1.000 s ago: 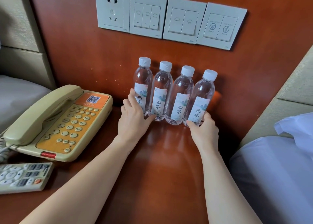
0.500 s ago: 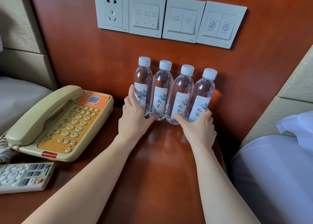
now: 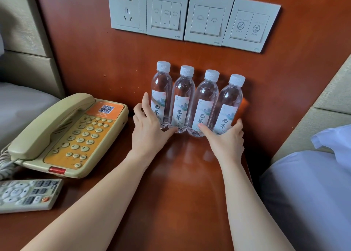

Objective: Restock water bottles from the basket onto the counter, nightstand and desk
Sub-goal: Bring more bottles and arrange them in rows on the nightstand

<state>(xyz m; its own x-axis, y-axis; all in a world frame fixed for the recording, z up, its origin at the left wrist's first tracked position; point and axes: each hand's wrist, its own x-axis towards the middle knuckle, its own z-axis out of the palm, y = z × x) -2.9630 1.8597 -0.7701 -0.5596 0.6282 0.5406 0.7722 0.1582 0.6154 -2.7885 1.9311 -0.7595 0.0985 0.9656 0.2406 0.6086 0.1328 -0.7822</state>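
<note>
Several clear water bottles with white caps stand upright in a tight row on the red-brown nightstand, against its back panel. My left hand touches the leftmost bottle; its index finger lies straight along the bottle's left side and its thumb reaches under the second bottle. My right hand cups the base of the rightmost bottle, fingers curved round its right side. Its thumb stretches in front of the third bottle.
A beige and orange telephone fills the nightstand's left side, with a grey remote control in front of it. Wall switches and a socket sit above the bottles. Beds with white linen flank the nightstand.
My right thumb has spread left from the rightmost bottle to the front of the third one. The left hand has stayed at the leftmost bottle. The row stands closer together.
</note>
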